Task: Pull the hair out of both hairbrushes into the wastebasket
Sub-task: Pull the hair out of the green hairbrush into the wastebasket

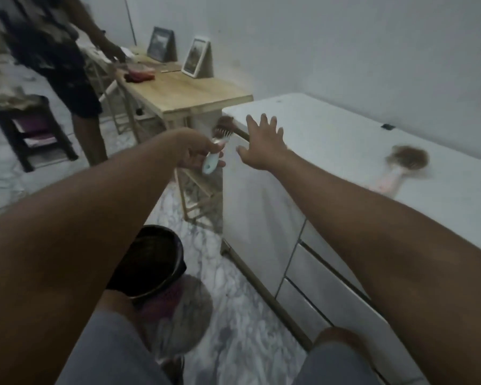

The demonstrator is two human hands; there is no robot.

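Observation:
My left hand (193, 154) grips a small comb-cleaning rake (212, 160) with a pale blue-white handle and metal tines pointing up. Just beyond the tines, a dark brown hairbrush (227, 123) with hair in it lies at the near-left corner of the white cabinet top (331, 140). My right hand (263, 147) hovers over that brush's handle with fingers spread and nothing in it. A second hairbrush (407, 162), pink-handled and matted with brown hair, lies blurred on the cabinet top to the right. The wastebasket (175, 275), purple with a black liner, stands on the floor below my left arm.
Another person (59, 59) stands at the upper left, a hand on a wooden table (189, 93) with two standing picture frames. A dark stool (31, 129) sits at far left. A round grey disc (184, 309) lies beside the basket. White drawers (331, 287) front the cabinet.

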